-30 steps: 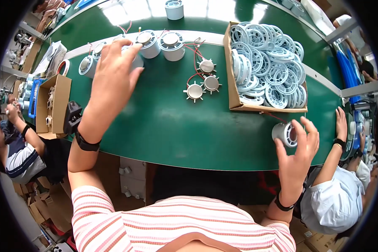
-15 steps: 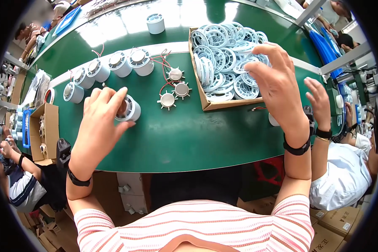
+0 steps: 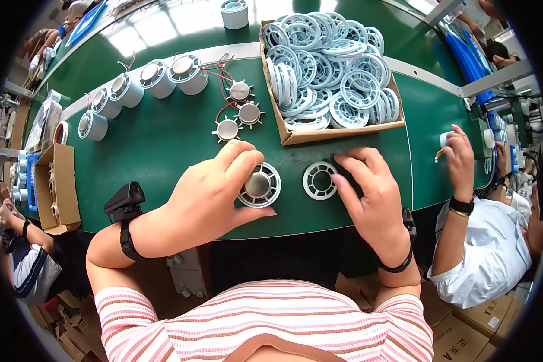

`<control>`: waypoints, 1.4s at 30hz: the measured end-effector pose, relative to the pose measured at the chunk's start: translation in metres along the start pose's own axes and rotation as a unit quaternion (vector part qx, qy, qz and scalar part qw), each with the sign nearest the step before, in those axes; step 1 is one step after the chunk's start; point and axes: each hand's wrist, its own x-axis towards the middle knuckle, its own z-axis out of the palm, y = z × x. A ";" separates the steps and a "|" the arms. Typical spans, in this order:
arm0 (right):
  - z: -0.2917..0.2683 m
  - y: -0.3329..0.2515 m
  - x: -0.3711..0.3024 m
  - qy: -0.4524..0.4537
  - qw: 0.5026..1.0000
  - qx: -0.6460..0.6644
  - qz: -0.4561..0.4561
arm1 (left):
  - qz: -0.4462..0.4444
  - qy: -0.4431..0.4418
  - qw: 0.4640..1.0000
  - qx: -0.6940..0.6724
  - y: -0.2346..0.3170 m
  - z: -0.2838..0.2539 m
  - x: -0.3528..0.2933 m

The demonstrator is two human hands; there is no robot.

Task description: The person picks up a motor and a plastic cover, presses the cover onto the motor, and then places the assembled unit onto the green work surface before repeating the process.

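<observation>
Near the table's front edge, my left hand (image 3: pixel 214 187) curves its thumb and fingers around a white plastic cylindrical housing (image 3: pixel 259 185) that has a round metal disc in its slotted top. Just to the right, my right hand (image 3: pixel 368 196) pinches the right edge of a pale spoked plastic ring (image 3: pixel 308 181). The two parts are apart. Behind them stands a cardboard box (image 3: pixel 320 137) heaped with similar pale rings (image 3: pixel 355 90). Several metal discs with short prongs, such as this one (image 3: pixel 227 129), lie with red wires beyond my left hand.
A row of white cylinders (image 3: pixel 189 81) with discs and wires stands at the back left. Another cylinder (image 3: pixel 235 18) is farther back. A small open cardboard box (image 3: pixel 66 193) sits at the left edge. At right, a co-worker's hand (image 3: pixel 460 163) holds a white part with wires.
My left hand has brought the housing rightward to the middle front. My right hand has come down from over the box of rings and now holds one ring beside the housing.
</observation>
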 end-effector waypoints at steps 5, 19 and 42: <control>0.002 -0.004 -0.001 -0.044 0.991 0.064 -0.110 | -0.107 -0.077 0.972 -0.197 0.002 0.001 0.003; 0.024 -0.057 0.003 0.022 0.982 0.157 -0.102 | -0.137 -0.137 0.779 -0.596 -0.008 0.038 0.006; 0.014 -0.044 0.014 -0.055 0.986 0.123 -0.098 | -0.224 -0.234 0.657 -0.680 -0.018 0.017 0.019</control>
